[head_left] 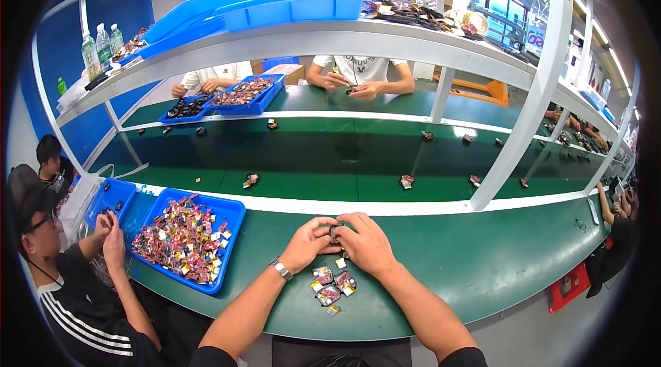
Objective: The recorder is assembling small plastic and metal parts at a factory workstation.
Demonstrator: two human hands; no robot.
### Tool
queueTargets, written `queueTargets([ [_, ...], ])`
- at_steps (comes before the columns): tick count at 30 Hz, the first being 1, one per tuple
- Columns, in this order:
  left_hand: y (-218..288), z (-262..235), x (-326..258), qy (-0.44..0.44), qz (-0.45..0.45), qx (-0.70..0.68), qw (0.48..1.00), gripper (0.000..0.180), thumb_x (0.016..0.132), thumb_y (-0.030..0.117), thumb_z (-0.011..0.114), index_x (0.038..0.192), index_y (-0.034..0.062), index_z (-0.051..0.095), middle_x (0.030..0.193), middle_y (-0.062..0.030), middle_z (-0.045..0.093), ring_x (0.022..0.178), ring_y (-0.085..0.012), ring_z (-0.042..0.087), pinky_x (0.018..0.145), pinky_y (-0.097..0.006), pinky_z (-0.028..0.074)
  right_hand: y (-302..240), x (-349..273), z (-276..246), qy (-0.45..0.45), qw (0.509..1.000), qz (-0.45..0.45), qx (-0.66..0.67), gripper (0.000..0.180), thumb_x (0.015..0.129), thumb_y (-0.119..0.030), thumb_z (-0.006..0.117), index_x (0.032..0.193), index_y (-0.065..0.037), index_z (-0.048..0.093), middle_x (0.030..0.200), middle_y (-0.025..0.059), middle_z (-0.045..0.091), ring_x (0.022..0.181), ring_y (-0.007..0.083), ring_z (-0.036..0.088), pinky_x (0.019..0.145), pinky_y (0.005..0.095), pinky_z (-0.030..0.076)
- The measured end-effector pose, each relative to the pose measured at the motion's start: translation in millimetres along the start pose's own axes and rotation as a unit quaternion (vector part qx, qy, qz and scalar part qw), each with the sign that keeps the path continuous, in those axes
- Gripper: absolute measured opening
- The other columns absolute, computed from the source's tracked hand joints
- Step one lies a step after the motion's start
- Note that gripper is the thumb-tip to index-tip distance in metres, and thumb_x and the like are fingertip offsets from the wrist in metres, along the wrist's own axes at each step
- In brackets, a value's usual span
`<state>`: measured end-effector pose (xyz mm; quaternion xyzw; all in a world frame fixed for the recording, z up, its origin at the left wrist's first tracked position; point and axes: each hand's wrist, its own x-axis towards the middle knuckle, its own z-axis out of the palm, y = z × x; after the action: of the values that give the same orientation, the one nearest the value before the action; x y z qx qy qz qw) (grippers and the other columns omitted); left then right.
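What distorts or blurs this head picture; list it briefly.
Head view: strong fisheye, so the white shelf rail and green bench bow toward a black rim; ceiling lights glare off the belt; the small part between left hand and right hand is too small to resolve; the bin of coloured pieces stays sharp.

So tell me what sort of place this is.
Probably a factory assembly line: a long green conveyor belt carries small parts, blue trays hold piles of pieces, and both hands pinch a small part.

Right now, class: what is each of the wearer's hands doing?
Left hand: closed on the small dark part.
Right hand: closed on the same part.
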<state>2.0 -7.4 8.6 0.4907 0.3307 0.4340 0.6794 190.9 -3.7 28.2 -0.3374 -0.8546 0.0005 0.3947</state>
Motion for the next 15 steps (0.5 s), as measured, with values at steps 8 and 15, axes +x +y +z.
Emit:
queueTargets([
  [8,2.5,-0.2,0.0,-0.014,-0.014,0.0,1.0,0.039,0.093,-0.008,0.044,0.13,0.0019,0.042,0.125,-0.0149,0.056,0.112,-0.0213,0.06,0.095,-0.033,0.055,11.1,-6.5,-4.9,-0.053,0.992,0.04,0.11,0.015,0.077,-0.008,0.072,0.091,-0.01,0.068,0.122,0.0077,0.056,0.115,0.03,0.051,0.096,0.0401,0.045],
  [15,4.3,-3.0,-2.8,-0.062,0.014,0.029,0.998,0.043,0.09,-0.003,0.055,0.131,0.0017,0.042,0.126,-0.0155,0.056,0.112,-0.023,0.06,0.097,-0.037,0.053,4.6,-6.8,-3.6,-0.055,0.982,0.111,0.142,0.01,0.08,-0.014,0.071,0.089,-0.009,0.071,0.123,0.0076,0.059,0.115,0.0285,0.052,0.095,0.038,0.046],
])
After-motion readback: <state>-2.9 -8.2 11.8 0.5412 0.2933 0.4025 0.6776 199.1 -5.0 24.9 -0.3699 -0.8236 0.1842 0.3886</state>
